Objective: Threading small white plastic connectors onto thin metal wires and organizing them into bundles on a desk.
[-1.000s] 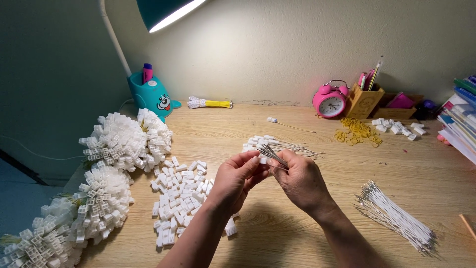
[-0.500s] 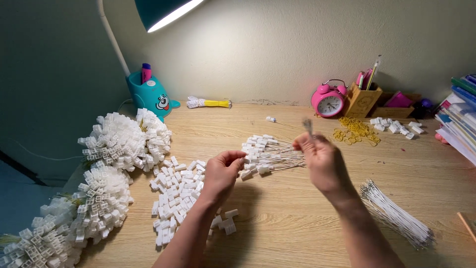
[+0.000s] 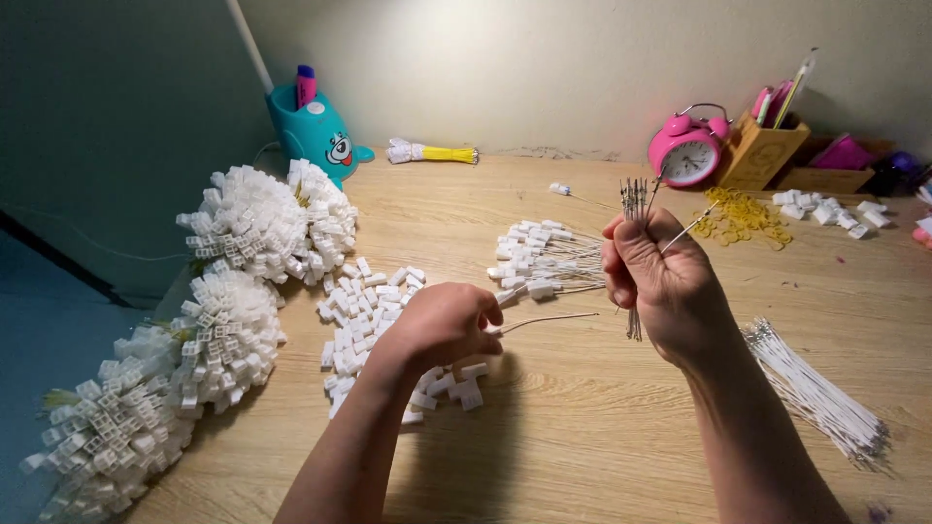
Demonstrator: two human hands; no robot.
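While left fingers (image 3: 482, 328) pinch one wire (image 3: 549, 317), right fingers (image 3: 631, 254) clamp a wire bundle (image 3: 635, 202).

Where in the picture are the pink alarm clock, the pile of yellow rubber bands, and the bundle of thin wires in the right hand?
pink alarm clock (image 3: 685, 158): head view, on its round dial.
yellow rubber bands (image 3: 740, 213): head view, middle of the pile.
bundle of thin wires (image 3: 634, 199): head view, on the upper ends above the right hand (image 3: 660, 281).

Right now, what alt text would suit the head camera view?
Over a wooden desk, the right hand holds a bunch of thin metal wires upright while the left hand pinches one white-tipped wire above loose white plastic connectors.
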